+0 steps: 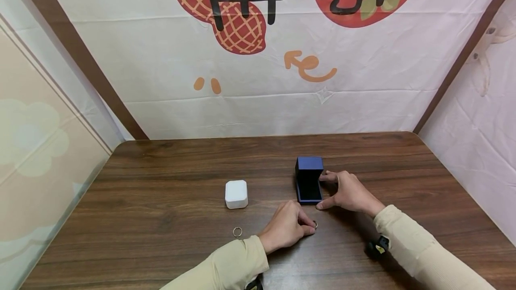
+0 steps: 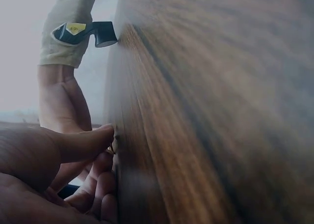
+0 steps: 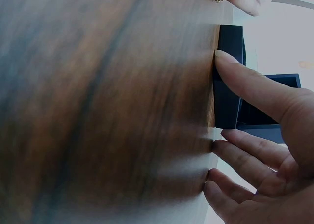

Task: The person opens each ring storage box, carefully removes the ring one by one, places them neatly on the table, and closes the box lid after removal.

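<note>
A blue ring box [image 1: 310,163] stands with its lid raised, showing a black inside. My right hand [image 1: 350,191] holds it at its right side, the thumb [image 3: 245,76] lying across the dark base and the forefinger close to the hinge end. Just in front of the box, my left hand [image 1: 287,226] pinches a small gold ring [image 1: 316,224] between thumb and forefinger, low over the table. In the left wrist view the fingertips hide most of that ring [image 2: 111,148]. A second ring [image 1: 237,232] lies on the table left of my left hand.
A small white box [image 1: 236,194] with rounded corners sits left of the blue one. Everything is on a dark wood-grain table [image 1: 161,182]. Behind its far edge hangs a white printed cloth [image 1: 161,75], with more cloth at both sides.
</note>
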`<state>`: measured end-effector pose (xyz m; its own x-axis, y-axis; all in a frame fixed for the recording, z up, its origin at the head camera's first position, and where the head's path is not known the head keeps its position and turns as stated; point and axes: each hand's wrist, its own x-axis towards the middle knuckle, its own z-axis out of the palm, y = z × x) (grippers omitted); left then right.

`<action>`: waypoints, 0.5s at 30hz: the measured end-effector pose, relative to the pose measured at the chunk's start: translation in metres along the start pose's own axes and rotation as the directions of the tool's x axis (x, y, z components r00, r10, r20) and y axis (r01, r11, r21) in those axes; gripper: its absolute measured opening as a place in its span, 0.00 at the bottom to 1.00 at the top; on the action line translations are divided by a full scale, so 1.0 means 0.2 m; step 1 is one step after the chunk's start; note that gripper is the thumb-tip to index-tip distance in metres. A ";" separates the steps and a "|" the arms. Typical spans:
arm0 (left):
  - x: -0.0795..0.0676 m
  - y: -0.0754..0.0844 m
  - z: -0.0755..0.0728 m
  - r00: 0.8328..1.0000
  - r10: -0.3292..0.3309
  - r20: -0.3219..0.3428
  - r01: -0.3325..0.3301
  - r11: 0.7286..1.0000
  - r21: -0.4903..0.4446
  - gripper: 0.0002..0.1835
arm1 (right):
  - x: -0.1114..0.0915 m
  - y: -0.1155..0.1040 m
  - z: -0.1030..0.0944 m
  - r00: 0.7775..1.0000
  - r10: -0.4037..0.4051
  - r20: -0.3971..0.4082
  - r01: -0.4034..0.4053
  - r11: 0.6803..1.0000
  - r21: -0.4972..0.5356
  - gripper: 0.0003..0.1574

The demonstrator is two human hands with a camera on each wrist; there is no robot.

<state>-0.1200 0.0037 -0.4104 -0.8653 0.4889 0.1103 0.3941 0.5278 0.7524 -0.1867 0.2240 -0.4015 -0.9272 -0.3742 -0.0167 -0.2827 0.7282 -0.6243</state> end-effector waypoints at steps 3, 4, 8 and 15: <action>0.00 0.00 0.00 1.000 0.010 -0.001 -0.010 1.000 -0.008 0.03 | 0.00 0.00 0.00 1.000 -0.002 -0.003 0.002 1.000 -0.001 0.47; 0.00 0.00 0.00 1.000 0.013 -0.002 -0.013 1.000 -0.009 0.03 | 0.00 0.00 0.00 1.000 -0.004 -0.003 0.004 1.000 -0.002 0.47; 0.00 0.00 0.00 1.000 0.016 -0.003 -0.016 1.000 -0.016 0.03 | 0.00 0.00 0.00 1.000 -0.004 -0.005 0.004 1.000 -0.009 0.47; 0.01 -0.01 -0.01 1.000 -0.001 -0.021 0.000 0.996 -0.088 0.01 | 0.01 0.01 0.00 1.000 -0.003 -0.009 0.003 1.000 -0.019 0.48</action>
<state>-0.1231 0.0023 -0.4099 -0.8720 0.4738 0.1225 0.3656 0.4643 0.8067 -0.1885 0.2240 -0.4031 -0.9286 -0.3711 -0.0076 -0.2899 0.7380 -0.6093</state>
